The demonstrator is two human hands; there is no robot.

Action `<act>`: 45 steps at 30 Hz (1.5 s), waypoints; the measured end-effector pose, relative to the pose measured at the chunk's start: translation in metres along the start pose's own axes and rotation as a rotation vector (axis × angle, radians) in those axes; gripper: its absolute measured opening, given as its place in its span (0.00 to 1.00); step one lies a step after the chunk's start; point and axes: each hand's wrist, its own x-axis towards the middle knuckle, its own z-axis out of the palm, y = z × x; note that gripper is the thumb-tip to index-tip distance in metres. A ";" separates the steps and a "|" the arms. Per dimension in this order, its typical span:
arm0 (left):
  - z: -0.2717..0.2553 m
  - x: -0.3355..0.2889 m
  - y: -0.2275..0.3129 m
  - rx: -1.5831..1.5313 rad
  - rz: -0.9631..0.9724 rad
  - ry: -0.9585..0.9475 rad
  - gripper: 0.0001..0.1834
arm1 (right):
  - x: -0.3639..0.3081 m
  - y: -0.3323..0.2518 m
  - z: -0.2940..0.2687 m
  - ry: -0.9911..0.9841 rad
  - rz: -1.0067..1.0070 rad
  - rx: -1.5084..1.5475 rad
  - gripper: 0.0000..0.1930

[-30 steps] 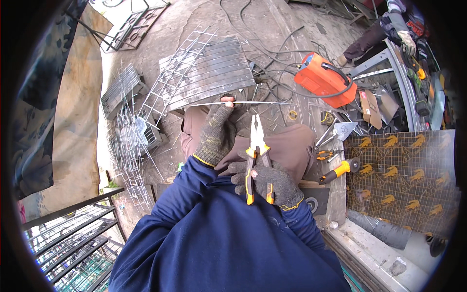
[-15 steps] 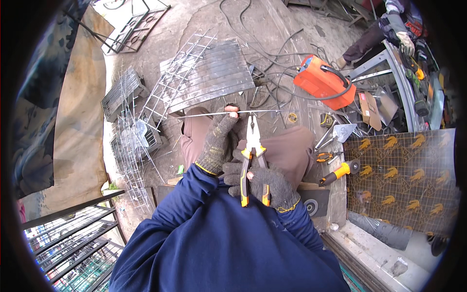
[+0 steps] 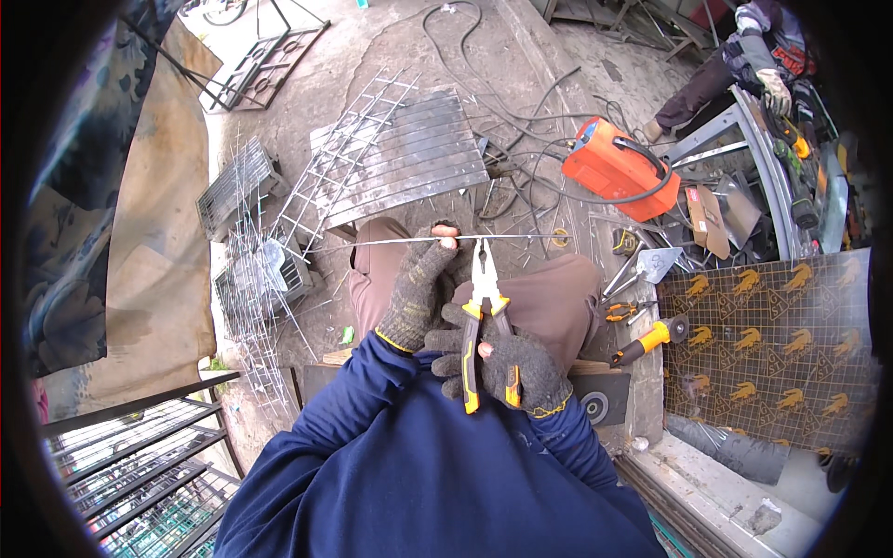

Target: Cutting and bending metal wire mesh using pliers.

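A long thin metal rod (image 3: 391,241) runs nearly level across the view, above my knees. My left hand (image 3: 419,279), in a dark knitted glove with bare fingertips, pinches it left of the middle. In my gloved right hand (image 3: 521,367) is a pair of pliers (image 3: 484,281) with yellow and black handles. Their pale jaws point away from me, and the tips meet the rod just right of my left fingers. Whether the jaws are closed on the rod is too small to tell.
Ahead stands a slatted metal table (image 3: 400,163) with a welded grid (image 3: 349,139) on it. Bundled rods (image 3: 251,270) lie at left. An orange machine (image 3: 619,167) with cables sits at right, near an angle grinder (image 3: 651,339), a tape measure (image 3: 625,242) and another person (image 3: 772,88).
The whole scene sits slightly lower in the view. My hands, the rod and the pliers keep nearly the same arrangement, with the plier tips still at the rod.
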 end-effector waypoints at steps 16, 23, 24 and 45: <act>-0.002 -0.010 -0.002 -0.024 0.034 0.008 0.13 | 0.000 0.007 -0.001 0.057 -0.023 -0.054 0.30; -0.002 -0.035 0.043 0.858 -0.183 -0.403 0.24 | -0.005 0.008 -0.026 0.231 -0.042 -0.092 0.21; -0.018 -0.037 0.049 1.110 -0.161 -0.455 0.25 | -0.006 0.007 -0.027 0.230 -0.040 -0.092 0.21; 0.037 0.011 0.018 1.236 -0.312 -0.421 0.17 | -0.037 0.012 -0.033 0.401 -0.077 -0.458 0.17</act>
